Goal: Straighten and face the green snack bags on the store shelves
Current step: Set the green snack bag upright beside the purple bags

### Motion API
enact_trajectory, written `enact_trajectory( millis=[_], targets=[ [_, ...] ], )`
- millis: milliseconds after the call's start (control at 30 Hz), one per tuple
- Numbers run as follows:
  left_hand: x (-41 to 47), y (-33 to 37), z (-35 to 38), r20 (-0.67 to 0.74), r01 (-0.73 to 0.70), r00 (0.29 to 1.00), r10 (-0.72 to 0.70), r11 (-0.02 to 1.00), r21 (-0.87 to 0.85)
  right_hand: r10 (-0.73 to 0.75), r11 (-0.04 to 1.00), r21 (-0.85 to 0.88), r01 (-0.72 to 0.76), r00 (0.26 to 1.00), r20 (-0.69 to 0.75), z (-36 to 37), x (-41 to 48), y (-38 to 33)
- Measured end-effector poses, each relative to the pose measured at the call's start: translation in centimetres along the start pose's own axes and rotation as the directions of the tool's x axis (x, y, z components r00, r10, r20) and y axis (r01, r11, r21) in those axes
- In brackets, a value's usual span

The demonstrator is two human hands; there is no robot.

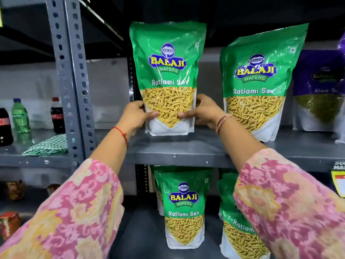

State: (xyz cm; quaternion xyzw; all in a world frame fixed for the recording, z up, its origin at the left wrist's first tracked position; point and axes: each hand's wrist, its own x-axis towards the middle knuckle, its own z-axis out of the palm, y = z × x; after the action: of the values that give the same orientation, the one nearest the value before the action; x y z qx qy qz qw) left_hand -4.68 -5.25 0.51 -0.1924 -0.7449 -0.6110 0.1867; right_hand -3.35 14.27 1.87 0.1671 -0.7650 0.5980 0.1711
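Pink floral sleeves (74, 212) fill the bottom of my view, both arms reaching up and forward to the middle shelf (186, 154). Left hand (135, 116) and right hand (202, 112) are on the same green snack bag (168, 77), one at each lower side edge, thumbs pressed onto the clear window in front, the other fingers wrapped round behind. So the grip is clamped on the bag from both sides, low down.

From that grip the bag runs straight up: long axis vertical, top seal well above my hands, label facing me. Its base sits near the shelf's front lip; whether it is touching or just lifted, I can't tell. Both hands are about equally near, so I judge any twist or slide has to come from the pair together.

Further right, well apart, a second green bag (259, 85) stands leaning slightly, top tilted right. Beside it, a purple bag (317, 90). Below, two more green bags (183, 208) face out on the lower shelf, the right one partly hidden by my sleeve.
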Motion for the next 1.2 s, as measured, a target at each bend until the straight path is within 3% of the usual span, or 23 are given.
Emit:
enact_trajectory(
  millis=[133,233,600,633,700,767,800,833,900,967,1067,1133,1200],
  targets=[
    [-1.5,0.6,-2.6,0.083,-0.026,0.996,0.027,1.000,-0.016,-0.140,0.982,-0.147,0.119,0.980,-0.141,1.7,-3.3,-0.9],
    [-2.6,0.2,-3.3,0.127,0.027,0.992,-0.023,0.999,-0.026,-0.187,0.966,-0.210,0.154,0.972,-0.144,2.7,-4.8,-1.1],
    [-4.0,-0.3,-3.6,0.202,0.109,0.974,-0.101,0.994,-0.028,-0.166,0.968,-0.215,0.130,0.973,-0.158,3.6,-5.1,0.6],
    [-4.3,-0.4,-3.5,0.173,0.058,0.983,-0.059,0.998,0.014,-0.162,0.963,-0.242,0.120,0.974,-0.160,3.6,-5.2,0.9],
    [-5.6,-0.3,-2.7,-0.097,-0.108,0.988,0.124,0.981,0.162,-0.213,0.941,-0.309,0.139,0.952,-0.220,2.8,-6.1,1.2],
    [-7.6,0.9,-1.2,-0.435,-0.321,0.820,0.373,0.928,0.189,-0.341,0.903,-0.383,0.193,0.865,-0.368,1.0,-7.4,1.1],
    [-8.3,1.8,0.3,-0.473,-0.421,0.761,0.445,0.892,0.161,-0.404,0.882,-0.424,0.207,0.795,-0.452,-0.4,-8.0,1.0],
    [-8.7,2.9,2.1,-0.425,-0.484,0.767,0.481,0.868,0.110,-0.460,0.858,-0.470,0.205,0.715,-0.527,-2.0,-8.6,0.9],
    [-7.6,4.3,6.6,-0.232,-0.461,0.864,0.447,0.887,-0.007,-0.508,0.828,-0.548,0.122,0.576,-0.640,-5.6,-9.1,0.7],
    [-4.7,5.4,11.5,-0.026,-0.320,0.947,0.320,0.947,0.030,-0.427,0.838,-0.541,-0.065,0.539,-0.726,-9.8,-8.8,0.8],
    [-1.4,6.6,16.3,0.208,0.044,0.978,-0.030,0.997,-0.064,-0.024,0.937,-0.255,-0.241,0.680,-0.733,-15.2,-6.8,2.0],
    [0.5,6.1,18.5,0.400,0.256,0.896,-0.194,0.961,-0.106,0.178,0.949,-0.100,-0.299,0.768,-0.615,-17.2,-6.0,2.8],
    [1.8,5.0,20.2,0.514,0.330,0.824,-0.238,0.940,-0.093,0.265,0.930,-0.097,-0.354,0.831,-0.489,-18.1,-5.1,4.2]
  ],
)
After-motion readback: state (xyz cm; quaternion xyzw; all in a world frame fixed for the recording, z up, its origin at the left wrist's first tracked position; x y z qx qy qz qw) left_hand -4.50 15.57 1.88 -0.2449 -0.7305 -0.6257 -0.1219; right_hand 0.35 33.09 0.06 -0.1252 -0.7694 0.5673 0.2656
